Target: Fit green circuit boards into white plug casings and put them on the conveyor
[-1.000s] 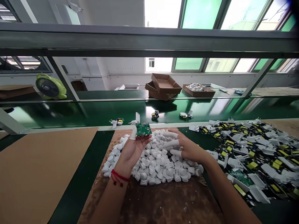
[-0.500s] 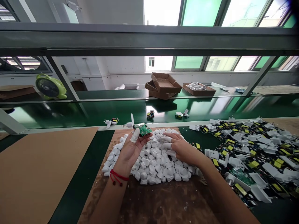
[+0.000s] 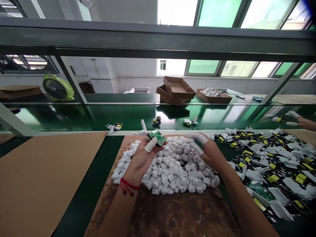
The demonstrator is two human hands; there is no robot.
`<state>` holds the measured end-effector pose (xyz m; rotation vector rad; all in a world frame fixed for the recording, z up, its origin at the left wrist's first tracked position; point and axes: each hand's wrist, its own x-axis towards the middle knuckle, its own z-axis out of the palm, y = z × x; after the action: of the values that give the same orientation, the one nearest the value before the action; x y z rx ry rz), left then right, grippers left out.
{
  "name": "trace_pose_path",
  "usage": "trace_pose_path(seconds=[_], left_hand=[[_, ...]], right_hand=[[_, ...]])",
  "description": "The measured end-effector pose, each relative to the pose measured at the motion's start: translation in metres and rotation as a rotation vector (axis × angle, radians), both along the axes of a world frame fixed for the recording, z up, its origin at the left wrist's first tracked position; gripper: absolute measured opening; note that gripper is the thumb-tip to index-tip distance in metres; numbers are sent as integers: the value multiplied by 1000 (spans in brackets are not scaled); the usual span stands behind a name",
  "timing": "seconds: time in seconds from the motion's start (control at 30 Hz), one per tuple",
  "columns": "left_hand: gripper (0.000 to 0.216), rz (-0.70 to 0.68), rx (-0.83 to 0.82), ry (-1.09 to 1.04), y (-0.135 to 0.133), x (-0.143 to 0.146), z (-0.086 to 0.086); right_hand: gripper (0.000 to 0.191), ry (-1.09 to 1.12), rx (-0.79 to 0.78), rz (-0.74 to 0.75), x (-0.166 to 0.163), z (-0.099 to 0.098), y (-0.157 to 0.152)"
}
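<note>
My left hand (image 3: 142, 158), with white finger cots and a red string at the wrist, holds a small green circuit board (image 3: 157, 137) over the far left edge of a heap of white plastic caps (image 3: 172, 169). A white plug part (image 3: 143, 128) sticks out behind the board. My right hand (image 3: 206, 152), also in finger cots and blurred by motion, hovers over the right side of the heap; whether it holds a cap cannot be made out.
A pile of white plug housings with circuit boards (image 3: 274, 161) covers the table at right. Brown cardboard sheet (image 3: 41, 177) lies at left. The green conveyor belt (image 3: 86, 117) carries a few loose units. Another person's gloved hand (image 3: 295, 119) reaches in at far right. Cardboard trays (image 3: 177, 90) and a green fan (image 3: 58, 88) stand behind.
My right hand lifted off the cap heap and swung rightward and up, now blurred. My left hand tilted the circuit board slightly. Another person's hand appeared at far right.
</note>
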<state>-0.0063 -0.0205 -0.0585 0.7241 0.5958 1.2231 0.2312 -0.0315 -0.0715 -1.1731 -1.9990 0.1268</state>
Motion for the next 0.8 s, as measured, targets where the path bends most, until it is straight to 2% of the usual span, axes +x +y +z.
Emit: trace_pose_path(seconds=[0.1,0.2,0.27,0.4,0.53,0.7,0.8], left_hand=[[38,7,17,59,-1,3,1],[52,36,28,213,-5,7,1],[59,27,32,316,-8,7,0],[59,-3,8,414,-13,6,-4],[60,-24,6,437,-17,6,-3],[57,2,36,412,-17,7,2],[49,-52,117,413,-15,8,4]], right_hand=[[21,408,59,-29,1,1,-3],[23,702,-57,117,-13,-1,-6],[21,763,-141,223,-24,-3,-7],[16,752,-193,348,-33,-4,-8],[18,645,-215,401,-34,-2,-9],[11,513,-150,321,-40,-1,-12],[10,432,-95,266,-43,-2,-14]])
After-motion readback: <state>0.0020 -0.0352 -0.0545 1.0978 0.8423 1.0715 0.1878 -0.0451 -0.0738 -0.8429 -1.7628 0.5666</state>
